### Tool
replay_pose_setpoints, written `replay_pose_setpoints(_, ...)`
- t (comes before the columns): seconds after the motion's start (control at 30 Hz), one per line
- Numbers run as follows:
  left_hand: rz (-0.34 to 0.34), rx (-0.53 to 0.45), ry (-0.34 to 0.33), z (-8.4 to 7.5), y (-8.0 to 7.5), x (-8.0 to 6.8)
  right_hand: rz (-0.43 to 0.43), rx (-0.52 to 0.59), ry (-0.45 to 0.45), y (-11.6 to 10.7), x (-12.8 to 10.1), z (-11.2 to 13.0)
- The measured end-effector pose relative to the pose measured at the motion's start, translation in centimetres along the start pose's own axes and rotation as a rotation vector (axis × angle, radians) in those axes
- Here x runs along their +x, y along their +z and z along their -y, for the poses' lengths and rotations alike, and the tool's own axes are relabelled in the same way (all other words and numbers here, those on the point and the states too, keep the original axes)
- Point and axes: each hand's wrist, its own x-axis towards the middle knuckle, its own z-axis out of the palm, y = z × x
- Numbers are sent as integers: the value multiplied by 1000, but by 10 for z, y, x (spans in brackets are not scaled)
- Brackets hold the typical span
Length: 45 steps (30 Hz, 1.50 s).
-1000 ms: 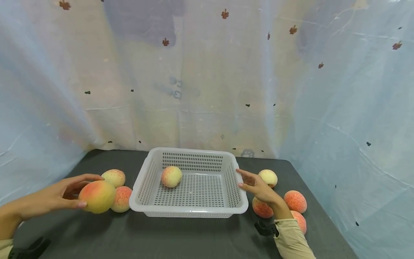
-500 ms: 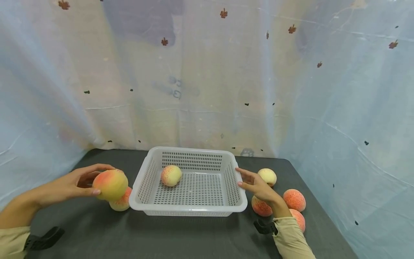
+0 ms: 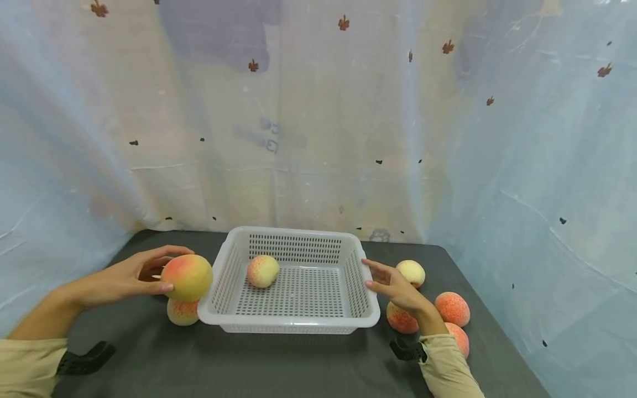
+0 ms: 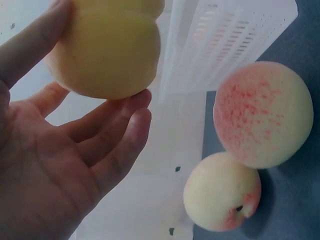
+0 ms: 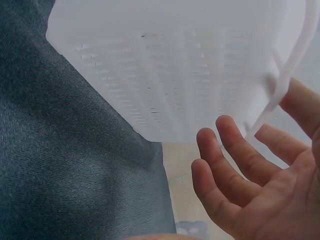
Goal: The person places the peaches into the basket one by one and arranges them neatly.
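Observation:
Raised off the table, a yellow-orange peach (image 3: 186, 278) is gripped between the thumb and fingers of my left hand (image 3: 133, 278), just outside the left rim of a white plastic basket (image 3: 298, 321). Inside the basket, toward its left, lies one pale speckled peach (image 3: 262, 271). Below the held peach, a red-speckled peach (image 3: 182, 312) rests beside the basket; the left wrist view also shows a smaller pale peach (image 4: 222, 192) against it. My right hand (image 3: 398, 286) touches the basket's right rim with thumb and fingertips, its other fingers loosely spread in the right wrist view.
Right of the basket are a pale peach (image 3: 411, 272) and red-speckled peaches (image 3: 453, 308), one partly under the right wrist. A dark cloth (image 3: 278, 365) covers the table. Behind and at the sides hangs a pale patterned curtain (image 3: 308, 138).
My left hand has carried the held peach rightward and slightly up, to the basket's left rim, now hiding the pale peach behind it. The right hand and basket stay put.

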Motion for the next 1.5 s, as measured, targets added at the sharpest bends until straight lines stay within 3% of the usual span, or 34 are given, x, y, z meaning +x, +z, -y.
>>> replay_pose_setpoints(0.4,-67,84,77,-2,14,29,-4,-16,-7,0,0,0)
replay_pose_setpoints(0.83,11,33,102,-10,27,55,-4,-21,-13,2,-1,1)
replay_pose_setpoints(1.23,-70,155,42,0,49,73,-6,-32,-10,2,0,-1)
replay_pose_setpoints(1.5,-57,141,65,0,60,83,-12,-35,-9,1,0,0)
